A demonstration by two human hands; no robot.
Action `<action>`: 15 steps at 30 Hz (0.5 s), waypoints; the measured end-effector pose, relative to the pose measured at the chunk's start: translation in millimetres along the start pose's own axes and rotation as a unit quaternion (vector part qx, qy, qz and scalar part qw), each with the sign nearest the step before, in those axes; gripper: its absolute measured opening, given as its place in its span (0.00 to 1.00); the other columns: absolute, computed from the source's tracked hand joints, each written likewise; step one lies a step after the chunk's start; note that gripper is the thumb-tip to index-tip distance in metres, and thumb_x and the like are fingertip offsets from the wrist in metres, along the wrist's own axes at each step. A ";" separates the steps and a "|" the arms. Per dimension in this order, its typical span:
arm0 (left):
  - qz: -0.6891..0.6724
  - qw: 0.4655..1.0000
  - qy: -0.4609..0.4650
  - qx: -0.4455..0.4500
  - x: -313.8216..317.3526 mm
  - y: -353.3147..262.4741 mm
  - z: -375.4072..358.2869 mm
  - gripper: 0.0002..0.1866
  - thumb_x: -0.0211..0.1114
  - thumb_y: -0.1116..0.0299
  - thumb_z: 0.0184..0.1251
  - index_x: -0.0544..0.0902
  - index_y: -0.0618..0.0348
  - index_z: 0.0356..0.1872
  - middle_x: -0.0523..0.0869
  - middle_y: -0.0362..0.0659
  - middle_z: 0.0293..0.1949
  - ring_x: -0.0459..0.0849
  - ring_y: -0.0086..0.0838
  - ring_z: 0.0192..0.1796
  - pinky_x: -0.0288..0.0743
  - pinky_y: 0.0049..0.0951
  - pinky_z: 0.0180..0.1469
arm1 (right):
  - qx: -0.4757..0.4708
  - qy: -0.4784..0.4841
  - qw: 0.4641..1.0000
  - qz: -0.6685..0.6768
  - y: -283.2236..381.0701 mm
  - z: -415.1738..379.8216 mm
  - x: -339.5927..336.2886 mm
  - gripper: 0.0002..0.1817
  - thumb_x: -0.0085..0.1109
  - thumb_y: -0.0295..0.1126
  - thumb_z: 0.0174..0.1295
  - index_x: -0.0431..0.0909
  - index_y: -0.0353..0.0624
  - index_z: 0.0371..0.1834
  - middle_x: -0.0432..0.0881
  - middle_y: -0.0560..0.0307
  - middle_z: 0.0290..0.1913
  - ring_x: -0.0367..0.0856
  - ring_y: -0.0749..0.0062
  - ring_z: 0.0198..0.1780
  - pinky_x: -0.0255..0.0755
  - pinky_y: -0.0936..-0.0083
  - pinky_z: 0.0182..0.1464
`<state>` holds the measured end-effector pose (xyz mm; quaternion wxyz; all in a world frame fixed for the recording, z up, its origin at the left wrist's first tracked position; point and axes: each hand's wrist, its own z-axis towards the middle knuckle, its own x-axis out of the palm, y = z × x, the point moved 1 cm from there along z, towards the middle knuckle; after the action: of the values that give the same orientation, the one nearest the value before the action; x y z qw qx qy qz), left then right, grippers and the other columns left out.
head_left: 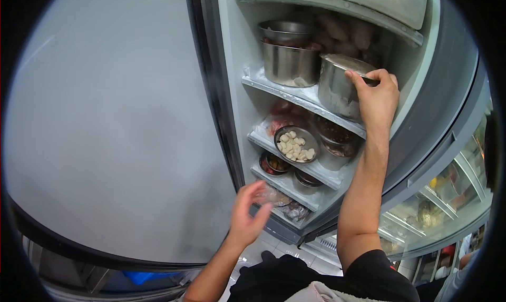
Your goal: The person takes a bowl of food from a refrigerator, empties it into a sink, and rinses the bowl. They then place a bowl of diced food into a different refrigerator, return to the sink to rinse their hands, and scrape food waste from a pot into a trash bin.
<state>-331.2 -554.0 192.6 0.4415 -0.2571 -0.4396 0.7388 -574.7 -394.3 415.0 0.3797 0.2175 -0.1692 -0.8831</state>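
Note:
My right hand (380, 97) reaches up to a lidded steel pot (337, 88) on the upper shelf. Its thumb and fingers are closed on the edge of the pot's metal lid (350, 64). Lower down, my left hand (250, 211) hangs in the air before the bottom shelves, fingers apart and holding nothing. Left of the lidded pot stands another steel pot (290, 65), with a metal bowl (286, 32) on top and dark red food showing at its rim. One shelf below, a round metal bowl (297, 144) holds several pale, round pieces.
The fridge's grey door (116, 117) stands open on the left. More metal containers (307, 180) and bagged food (292, 210) fill the lower shelves. A translucent plastic bin (379, 2) sits on top. At right is a glass door (427, 212); part of another person (464, 273) shows beyond.

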 end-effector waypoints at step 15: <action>-0.315 0.905 0.147 -0.246 60.3 -70.9 155.9 0.50 0.50 0.22 0.64 0.62 0.52 0.75 0.75 0.47 0.66 0.79 0.36 0.60 0.71 0.46 0.62 | -0.183 0.016 0.970 0.156 32.4 -87.8 -68.6 0.23 0.83 0.26 0.39 0.75 0.39 0.32 0.77 0.54 0.38 0.78 0.58 0.46 0.68 0.60 0.64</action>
<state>-449.6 -551.0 330.3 0.6336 -0.3111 -0.5954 0.3838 -468.0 -376.2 373.1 0.5490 0.1290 -0.0305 -0.8252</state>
